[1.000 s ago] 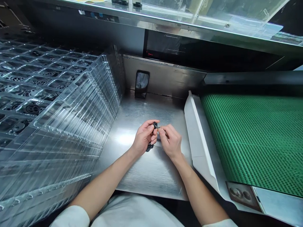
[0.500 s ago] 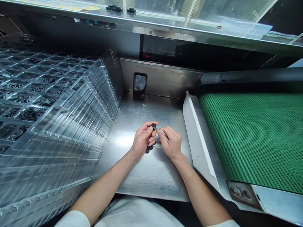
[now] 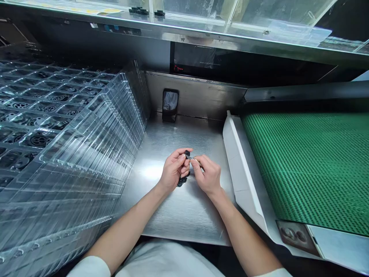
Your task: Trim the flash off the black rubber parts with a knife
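Over the middle of the metal worktop [image 3: 161, 219], my left hand [image 3: 173, 169] is closed on a small black part [image 3: 187, 153], pinched between thumb and fingers. My right hand [image 3: 208, 174] grips a thin pointed tool, perhaps a small knife [image 3: 192, 158], whose tip meets the black part. More small dark round parts [image 3: 182, 181] show just below my left fingers; whether they lie on the worktop or hang from that hand I cannot tell. Both hands sit close together, fingertips almost touching.
Tall stacked clear plastic trays [image 3: 95, 154] with black parts in their pockets stand on the left. A white guard rail [image 3: 242, 165] separates the worktop from a green conveyor belt [image 3: 311, 165] on the right. A black phone-like object [image 3: 170, 104] leans against the back wall.
Hardly anything differs. The tool tip and my right hand have shifted very slightly against the black part; my left hand keeps its place.
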The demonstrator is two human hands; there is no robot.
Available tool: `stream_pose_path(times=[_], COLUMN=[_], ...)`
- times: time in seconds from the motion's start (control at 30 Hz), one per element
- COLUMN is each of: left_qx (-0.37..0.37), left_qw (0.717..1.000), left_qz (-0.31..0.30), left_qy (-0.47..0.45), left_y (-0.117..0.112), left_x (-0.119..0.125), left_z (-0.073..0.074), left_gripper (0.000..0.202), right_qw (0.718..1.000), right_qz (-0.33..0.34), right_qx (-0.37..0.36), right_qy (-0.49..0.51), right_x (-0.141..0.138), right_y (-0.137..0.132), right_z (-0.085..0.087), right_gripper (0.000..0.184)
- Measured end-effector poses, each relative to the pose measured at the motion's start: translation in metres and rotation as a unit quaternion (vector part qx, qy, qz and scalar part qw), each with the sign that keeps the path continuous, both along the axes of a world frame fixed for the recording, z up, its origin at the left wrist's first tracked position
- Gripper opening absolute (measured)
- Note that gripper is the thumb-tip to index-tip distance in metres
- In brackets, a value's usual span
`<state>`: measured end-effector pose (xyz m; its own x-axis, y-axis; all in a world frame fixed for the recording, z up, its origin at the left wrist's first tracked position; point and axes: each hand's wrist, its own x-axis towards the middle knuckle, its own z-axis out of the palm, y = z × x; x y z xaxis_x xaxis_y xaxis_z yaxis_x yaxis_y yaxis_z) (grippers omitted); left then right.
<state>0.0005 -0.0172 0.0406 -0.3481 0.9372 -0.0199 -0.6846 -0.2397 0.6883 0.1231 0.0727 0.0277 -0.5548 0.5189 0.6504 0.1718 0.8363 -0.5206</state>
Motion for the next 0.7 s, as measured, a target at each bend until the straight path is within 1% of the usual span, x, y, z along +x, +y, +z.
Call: stream_pose_path(times=[0.37, 0.5, 0.57, 0.63, 0.7], left_qx=[-0.003, -0.011, -0.012, -0.011, -0.01], left_qw=[1.0, 1.0, 1.0, 1.0, 1.0], left_qz=[-0.005, -0.003, -0.002, -0.003, -0.007], left_qy=[0.0, -0.003, -0.007, -0.009, -0.009], left_y=[-0.0006, -0.0005, -0.0007, -0.0009, -0.0009], left_x=[0.0011, 0.0012, 0.0009, 0.0004, 0.0], left_z=[-0.0005, -0.0005, 0.0003, 0.0012, 0.0014], left_gripper=[0.038, 0.039, 0.04, 0.04, 0.04], right_qw=[1.0, 1.0, 1.0, 0.999, 0.997], right_qz=[-0.002, 0.019, 0.019, 0.016, 0.026], right_qx=[-0.01, -0.014, -0.018, -0.033, -0.064], right_qy=[-0.006, -0.002, -0.001, 0.006, 0.023], right_x=[0.0009, 0.0007, 0.0008, 0.0011, 0.0011], right_y=[0.0014, 0.002, 0.0025, 0.0029, 0.0028], right_z=[-0.0007, -0.0017, -0.0014, -0.0003, 0.0012], right_gripper=[0.027, 0.025, 0.024, 0.023, 0.021])
